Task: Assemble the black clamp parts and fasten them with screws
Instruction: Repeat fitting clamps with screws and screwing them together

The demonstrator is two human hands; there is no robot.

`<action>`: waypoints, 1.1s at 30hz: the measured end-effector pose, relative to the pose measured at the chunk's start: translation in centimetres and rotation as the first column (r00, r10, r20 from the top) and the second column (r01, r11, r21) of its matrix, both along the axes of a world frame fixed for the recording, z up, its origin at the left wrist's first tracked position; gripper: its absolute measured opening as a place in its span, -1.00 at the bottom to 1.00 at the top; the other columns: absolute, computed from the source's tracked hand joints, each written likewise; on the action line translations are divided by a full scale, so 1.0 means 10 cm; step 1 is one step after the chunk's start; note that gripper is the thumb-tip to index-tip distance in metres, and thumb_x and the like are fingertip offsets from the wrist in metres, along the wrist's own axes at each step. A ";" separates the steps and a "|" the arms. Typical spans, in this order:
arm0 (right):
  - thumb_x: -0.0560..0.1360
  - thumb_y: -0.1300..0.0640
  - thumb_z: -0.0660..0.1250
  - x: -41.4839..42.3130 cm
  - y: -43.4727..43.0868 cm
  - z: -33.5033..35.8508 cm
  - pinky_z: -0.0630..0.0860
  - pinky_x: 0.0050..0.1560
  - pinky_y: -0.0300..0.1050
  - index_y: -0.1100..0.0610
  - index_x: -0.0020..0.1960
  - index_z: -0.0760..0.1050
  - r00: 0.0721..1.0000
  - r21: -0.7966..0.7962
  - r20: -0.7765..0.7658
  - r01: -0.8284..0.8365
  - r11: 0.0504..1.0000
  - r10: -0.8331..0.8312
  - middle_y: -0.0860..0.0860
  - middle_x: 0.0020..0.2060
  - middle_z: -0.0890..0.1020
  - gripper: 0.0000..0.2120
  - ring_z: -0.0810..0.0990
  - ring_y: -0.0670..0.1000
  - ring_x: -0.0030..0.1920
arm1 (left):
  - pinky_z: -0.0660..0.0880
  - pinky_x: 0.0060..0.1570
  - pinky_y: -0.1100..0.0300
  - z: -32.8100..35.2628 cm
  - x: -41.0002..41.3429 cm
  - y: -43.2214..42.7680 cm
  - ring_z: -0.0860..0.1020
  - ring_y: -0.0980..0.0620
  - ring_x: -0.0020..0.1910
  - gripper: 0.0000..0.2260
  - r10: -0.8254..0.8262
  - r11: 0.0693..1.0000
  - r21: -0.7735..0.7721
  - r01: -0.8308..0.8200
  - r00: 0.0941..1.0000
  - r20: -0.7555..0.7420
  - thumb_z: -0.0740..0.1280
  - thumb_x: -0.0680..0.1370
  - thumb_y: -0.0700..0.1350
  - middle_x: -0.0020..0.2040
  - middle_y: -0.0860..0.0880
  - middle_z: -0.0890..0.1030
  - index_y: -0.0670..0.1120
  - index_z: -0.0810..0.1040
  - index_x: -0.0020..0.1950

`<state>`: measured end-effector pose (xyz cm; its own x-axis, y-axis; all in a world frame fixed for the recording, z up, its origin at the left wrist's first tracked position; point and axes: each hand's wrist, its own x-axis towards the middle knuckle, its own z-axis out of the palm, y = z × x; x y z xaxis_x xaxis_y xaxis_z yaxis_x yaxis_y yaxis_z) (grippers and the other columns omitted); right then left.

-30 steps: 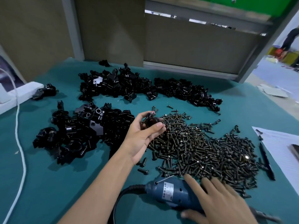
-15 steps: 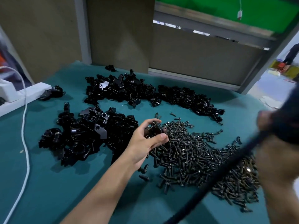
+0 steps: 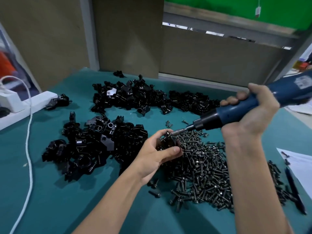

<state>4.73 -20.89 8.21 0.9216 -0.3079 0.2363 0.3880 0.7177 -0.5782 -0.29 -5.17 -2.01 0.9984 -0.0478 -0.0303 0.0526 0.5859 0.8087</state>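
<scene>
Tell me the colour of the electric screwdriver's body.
Dark blue screwdriver body, black nose; head view.

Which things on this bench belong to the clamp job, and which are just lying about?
Job: clamp part in left hand; electric screwdriver in right hand; screw pile; heaps of clamp parts.
Lying about: white cable, pen, paper sheet, power strip.

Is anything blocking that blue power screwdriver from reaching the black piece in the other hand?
Nothing visible does. The screwdriver in the right hand points its bit straight at the top of the clamp piece, which the left hand holds by its sides above the screw pile.
</scene>
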 end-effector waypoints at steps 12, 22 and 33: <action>0.43 0.26 0.31 0.36 0.11 0.21 0.37 -0.44 -0.22 0.12 -0.25 0.35 0.963 0.011 -0.236 -0.132 0.991 0.131 -0.03 -0.48 0.39 -0.84 0.34 -0.05 -0.52 | 0.61 -0.03 0.17 0.01 0.00 0.06 0.68 -0.21 -0.02 -0.55 0.022 0.995 0.101 -0.023 1.000 0.019 0.48 0.30 -0.31 -0.04 0.01 0.69 -0.07 0.60 0.17; 0.41 0.26 0.31 0.46 0.08 0.16 0.36 -0.44 -0.20 0.12 -0.26 0.35 0.956 0.028 -0.233 -0.177 0.984 0.178 -0.02 -0.48 0.40 -0.84 0.34 -0.04 -0.52 | 0.61 0.07 0.09 -0.02 0.01 0.05 0.68 -0.19 0.00 -0.50 -0.003 0.985 0.172 0.001 1.000 0.011 0.49 0.31 -0.28 0.25 -0.19 0.50 -0.08 0.55 0.24; 0.42 0.27 0.29 0.50 0.05 0.14 0.35 -0.45 -0.21 0.12 -0.30 0.33 0.954 0.009 -0.228 -0.201 0.980 0.197 -0.01 -0.49 0.38 -0.82 0.32 -0.03 -0.53 | 0.59 0.13 0.03 -0.04 0.02 0.04 0.67 -0.23 0.03 -0.46 -0.026 0.975 0.221 0.028 1.000 -0.013 0.51 0.31 -0.28 0.39 -0.19 0.39 -0.08 0.54 0.27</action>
<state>9.71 -20.37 9.63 0.9937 -0.1110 0.0176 0.0961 0.7580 -0.6451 -0.04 -4.79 -2.45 0.9964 -0.0656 -0.0529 0.0745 0.3912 0.9173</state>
